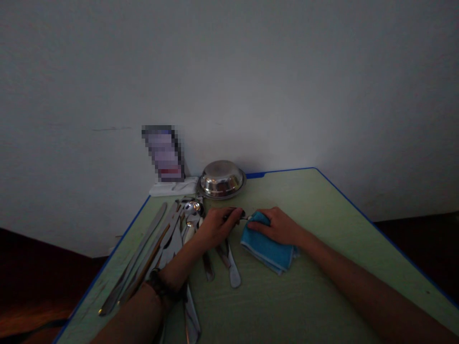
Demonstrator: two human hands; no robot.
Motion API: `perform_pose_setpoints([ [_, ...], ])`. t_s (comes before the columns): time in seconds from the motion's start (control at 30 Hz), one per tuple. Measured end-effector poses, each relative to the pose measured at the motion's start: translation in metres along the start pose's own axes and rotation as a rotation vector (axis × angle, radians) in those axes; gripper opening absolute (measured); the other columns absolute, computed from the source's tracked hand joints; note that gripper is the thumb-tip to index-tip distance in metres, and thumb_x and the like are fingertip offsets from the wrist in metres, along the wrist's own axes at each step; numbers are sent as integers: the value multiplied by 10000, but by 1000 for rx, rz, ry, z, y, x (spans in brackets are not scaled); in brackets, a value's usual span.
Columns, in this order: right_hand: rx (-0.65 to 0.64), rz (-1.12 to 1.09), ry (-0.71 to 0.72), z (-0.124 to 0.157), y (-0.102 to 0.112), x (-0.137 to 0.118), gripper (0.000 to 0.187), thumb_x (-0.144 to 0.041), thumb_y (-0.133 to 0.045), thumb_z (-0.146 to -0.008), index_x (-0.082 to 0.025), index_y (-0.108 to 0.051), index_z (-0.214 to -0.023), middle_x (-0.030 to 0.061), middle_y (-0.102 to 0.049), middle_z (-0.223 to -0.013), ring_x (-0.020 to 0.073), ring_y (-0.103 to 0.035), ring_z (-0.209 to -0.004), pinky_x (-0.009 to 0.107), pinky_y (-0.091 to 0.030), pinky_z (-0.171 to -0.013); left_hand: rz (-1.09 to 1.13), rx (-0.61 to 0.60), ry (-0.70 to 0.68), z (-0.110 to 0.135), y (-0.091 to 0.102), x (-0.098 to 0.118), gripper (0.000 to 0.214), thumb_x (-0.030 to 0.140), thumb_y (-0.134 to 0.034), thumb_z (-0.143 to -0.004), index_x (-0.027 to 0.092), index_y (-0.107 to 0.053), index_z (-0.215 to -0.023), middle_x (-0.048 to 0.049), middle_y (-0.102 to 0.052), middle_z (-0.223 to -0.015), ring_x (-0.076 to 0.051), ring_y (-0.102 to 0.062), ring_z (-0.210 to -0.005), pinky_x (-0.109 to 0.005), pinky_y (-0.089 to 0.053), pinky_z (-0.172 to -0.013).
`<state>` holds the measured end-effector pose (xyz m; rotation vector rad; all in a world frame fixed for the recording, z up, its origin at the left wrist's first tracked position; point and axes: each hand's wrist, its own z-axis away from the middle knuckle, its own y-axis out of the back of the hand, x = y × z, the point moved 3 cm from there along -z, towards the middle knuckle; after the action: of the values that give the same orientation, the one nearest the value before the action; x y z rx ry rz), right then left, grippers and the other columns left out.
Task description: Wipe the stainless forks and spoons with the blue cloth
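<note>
My left hand (217,225) is closed around a metal utensil (238,213) near the middle of the green table (322,224); which utensil it is I cannot make out in the dim light. My right hand (278,225) presses a folded blue cloth (267,248) against the utensil's end, fingers curled over the cloth. Several knives and spoons (158,248) lie in a row under and beside my left forearm. A dark band sits on my left wrist (158,285).
A steel bowl (222,179) stands at the table's far edge by the white wall. Left of it, a blurred upright object (165,153) rests on a white stand (172,188). The table has a blue rim (358,210); dark floor lies beyond both sides.
</note>
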<state>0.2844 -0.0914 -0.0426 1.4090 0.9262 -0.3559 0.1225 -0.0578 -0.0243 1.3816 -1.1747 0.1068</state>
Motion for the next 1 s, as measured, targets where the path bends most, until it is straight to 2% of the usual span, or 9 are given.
perform_pose_setpoints([
  [0.17, -172, -194, -100, 3, 9, 8, 369, -526, -557, -735, -157, -563, -717, -27, -542, -595, 103, -506, -551, 210, -372, -496, 77, 30, 79, 1, -1, -3, 404, 412, -378, -872, 139, -571, -646, 50, -453, -468, -83, -422, -426, -185, -301, -412],
  [0.33, -323, -416, -258, 12, 22, 29, 403, -535, -627, -664, -144, -593, -761, -10, -607, -633, 106, -546, -502, 214, -438, -454, 138, 47, 116, 2, -1, -5, 427, 435, -344, -880, 135, -557, -662, 50, -429, -469, -76, -401, -408, -179, -290, -384],
  [0.47, -283, -577, -335, 15, 23, 42, 404, -537, -611, -680, -153, -587, -800, 0, -627, -676, 101, -565, -513, 224, -479, -496, 154, 74, 104, 3, 1, -4, 356, 408, -362, -882, 143, -539, -722, 49, -441, -499, -84, -438, -444, -181, -339, -421],
  [0.53, -247, -641, -367, 14, 21, 46, 414, -555, -583, -695, -152, -580, -793, 5, -622, -663, 99, -561, -500, 229, -487, -500, 161, 81, 82, 3, 2, -3, 255, 387, -415, -865, 155, -519, -894, 40, -499, -584, -98, -498, -515, -188, -392, -469],
  [0.6, -198, -686, -393, 13, 20, 48, 428, -577, -543, -716, -154, -567, -781, 7, -611, -648, 93, -553, -489, 223, -488, -500, 165, 86, 58, 3, 1, -2, 293, 365, -489, -830, 175, -445, -1049, 27, -544, -686, -112, -540, -593, -203, -437, -526],
  [0.73, -142, -704, -415, 10, 21, 49, 447, -601, -496, -736, -156, -544, -746, -6, -582, -613, 77, -536, -474, 193, -467, -475, 153, 88, 34, 0, -1, -4, 315, 339, -558, -789, 187, -430, -1034, 6, -568, -774, -120, -557, -650, -225, -467, -578],
  [1.0, -276, -468, -315, 9, 19, 36, 396, -547, -592, -689, -153, -567, -722, -31, -571, -573, 88, -510, -452, 200, -416, -417, 136, -3, 22, -4, -5, -12, 274, 306, -575, -784, 192, -472, -1010, -33, -613, -896, -164, -609, -799, -289, -510, -677],
])
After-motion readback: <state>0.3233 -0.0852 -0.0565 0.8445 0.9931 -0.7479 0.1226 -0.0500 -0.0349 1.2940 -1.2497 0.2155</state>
